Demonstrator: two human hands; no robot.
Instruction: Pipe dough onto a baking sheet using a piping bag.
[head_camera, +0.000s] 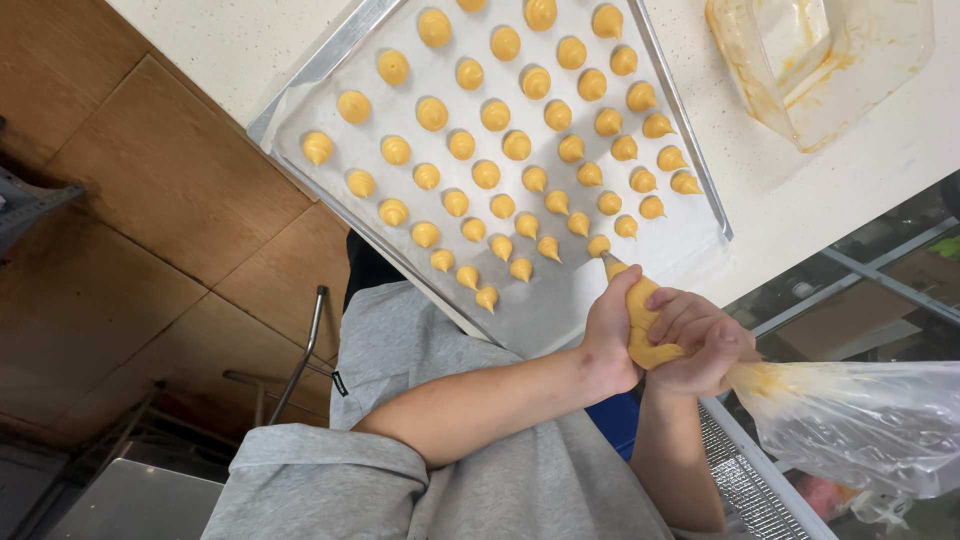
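The piping bag (660, 325) is clear plastic, its lower part packed with orange-yellow batter and its loose upper end crumpled and smeared, trailing away from the baking tray (300, 85). Its tip (607, 262) slants down onto the tray's paper lining, just beside the nearest mound at the tray's near edge, perhaps touching it. The tray is a shallow metal sheet lined with white paper, lying askew on the desk. Rows of small peaked batter mounds (500, 160), all alike in colour, cover most of the lining; a bare strip remains along the tray's near edge.
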